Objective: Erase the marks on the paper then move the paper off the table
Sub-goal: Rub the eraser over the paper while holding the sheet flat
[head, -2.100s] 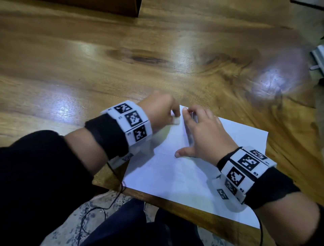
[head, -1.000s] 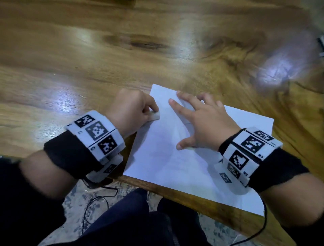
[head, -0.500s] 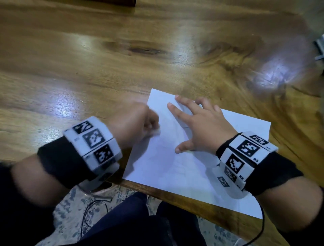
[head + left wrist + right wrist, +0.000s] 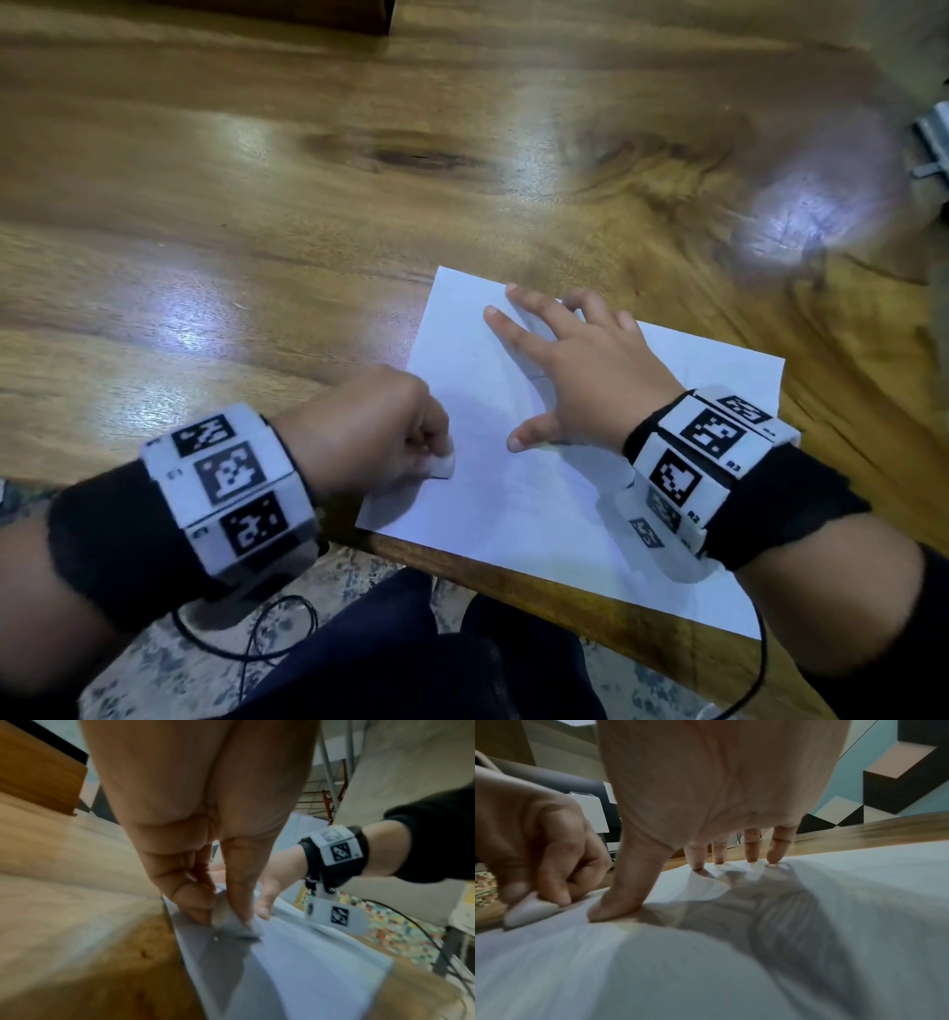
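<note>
A white sheet of paper (image 4: 524, 493) lies at the near edge of the wooden table (image 4: 257, 216), its near right part over the edge. Only very faint marks show on it. My left hand (image 4: 380, 437) pinches a small white eraser (image 4: 442, 463) and presses it on the paper's left side; the eraser (image 4: 226, 920) sits between thumb and fingers, also seen as the eraser (image 4: 530, 911) in the right wrist view. My right hand (image 4: 575, 370) lies spread on the paper, fingertips (image 4: 772, 860) and thumb pressing it flat.
A dark wooden box edge (image 4: 318, 13) stands at the table's far side. A grey object (image 4: 934, 141) shows at the right border. Below the table edge are my dark-trousered legs (image 4: 411, 658), a patterned rug and black cables (image 4: 267, 647).
My left hand with the eraser has slid down the paper's left side toward the near edge. The right hand keeps pressing the sheet, its fingers more spread than two seconds ago.
</note>
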A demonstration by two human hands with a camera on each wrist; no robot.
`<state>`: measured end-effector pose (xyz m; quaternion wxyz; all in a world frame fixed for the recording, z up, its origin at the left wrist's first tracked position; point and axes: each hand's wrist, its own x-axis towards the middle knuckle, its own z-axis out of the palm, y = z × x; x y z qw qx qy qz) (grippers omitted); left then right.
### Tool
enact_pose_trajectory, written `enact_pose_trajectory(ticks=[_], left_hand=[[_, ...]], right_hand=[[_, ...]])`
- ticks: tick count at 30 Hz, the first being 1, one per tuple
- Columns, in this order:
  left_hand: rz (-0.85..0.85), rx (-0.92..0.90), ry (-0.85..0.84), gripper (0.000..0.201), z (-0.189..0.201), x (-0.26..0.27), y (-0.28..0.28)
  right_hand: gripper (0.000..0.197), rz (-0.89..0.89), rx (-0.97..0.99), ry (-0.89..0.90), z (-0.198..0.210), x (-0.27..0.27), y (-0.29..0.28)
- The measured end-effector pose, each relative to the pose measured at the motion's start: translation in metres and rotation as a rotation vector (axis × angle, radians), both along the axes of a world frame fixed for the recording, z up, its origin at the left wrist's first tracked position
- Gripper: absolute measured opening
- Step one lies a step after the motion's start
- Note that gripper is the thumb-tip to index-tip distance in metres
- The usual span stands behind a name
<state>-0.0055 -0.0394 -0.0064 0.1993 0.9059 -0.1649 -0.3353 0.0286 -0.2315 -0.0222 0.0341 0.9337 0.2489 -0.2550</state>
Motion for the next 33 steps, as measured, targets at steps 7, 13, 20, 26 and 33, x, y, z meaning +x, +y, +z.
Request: enact_pose_trajectory(ticks=[7,13,20,26,33], left_hand=[[0.125,-0.062,-0.290,0.011,-0.006,0.029,-0.006],[0.047,-0.032,-0.057,0.015,-0.004,0.003,0.010],[0.260,-0.096,-0.286,0.017,-0.006,0.033,0.008],[0.034,-0.031,-0.205,0.014,-0.007,0.005,0.009],[0.085,-0.026,-0.289,0.015,-0.002,0.037,-0.006]], right_hand=[[0.112,-0.002,-0.011,0.007,0.001,0.000,0.000],[0.111,-0.001,-0.008,0.008,0.001,-0.001,0.000],[0.110,-0.021,-0.002,0.003,0.001,-0.002,0.000],[0.110,-0.023,0.000,-0.004,0.001,-0.002,-0.001],[0.110,-0.016,-0.006,-0.009,0.001,-0.002,0.001]])
